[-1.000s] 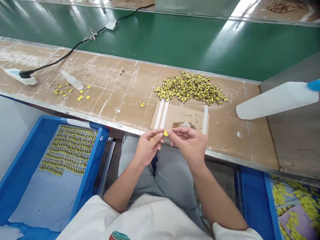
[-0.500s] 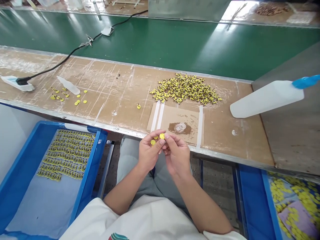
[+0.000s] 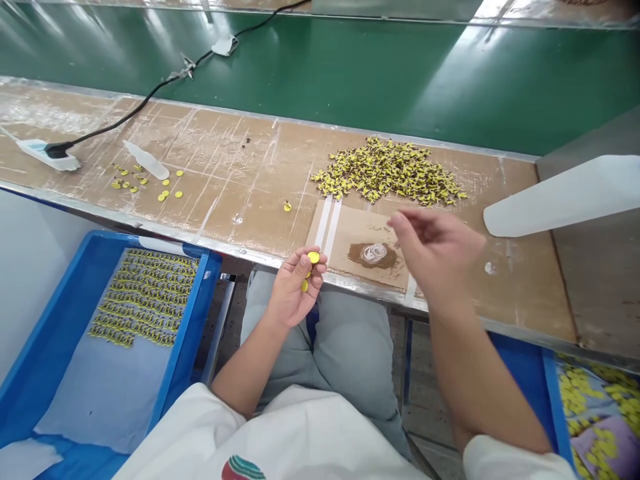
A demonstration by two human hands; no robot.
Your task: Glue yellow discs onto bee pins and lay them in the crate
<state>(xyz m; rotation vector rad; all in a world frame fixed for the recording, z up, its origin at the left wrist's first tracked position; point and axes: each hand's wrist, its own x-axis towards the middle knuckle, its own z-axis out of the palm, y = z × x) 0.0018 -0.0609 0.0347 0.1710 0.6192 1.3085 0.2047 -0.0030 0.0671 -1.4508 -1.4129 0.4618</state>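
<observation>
My left hand (image 3: 295, 290) is curled at the bench's near edge, holding small yellow discs (image 3: 313, 257), one pinched at the fingertips and another lower in the palm. My right hand (image 3: 436, 250) is raised over the cardboard pad (image 3: 350, 235), fingers loosely bent and blurred by motion; nothing shows in it. A glue puddle (image 3: 373, 253) lies on the pad just left of that hand. A heap of yellow-and-black parts (image 3: 387, 172) lies beyond the pad.
A blue tray (image 3: 55, 333) at lower left holds rows of finished yellow parts (image 3: 143, 297). Another blue tray (image 3: 595, 407) with yellow pieces is at lower right. A white squeeze bottle (image 3: 560, 197) lies at right. Loose yellow discs (image 3: 145, 183), a small bottle and a corded tool (image 3: 47, 153) lie left. A green conveyor (image 3: 350, 73) runs behind.
My right hand has left the left hand and swung up and right over the pad. The left hand stays at the bench edge with the discs.
</observation>
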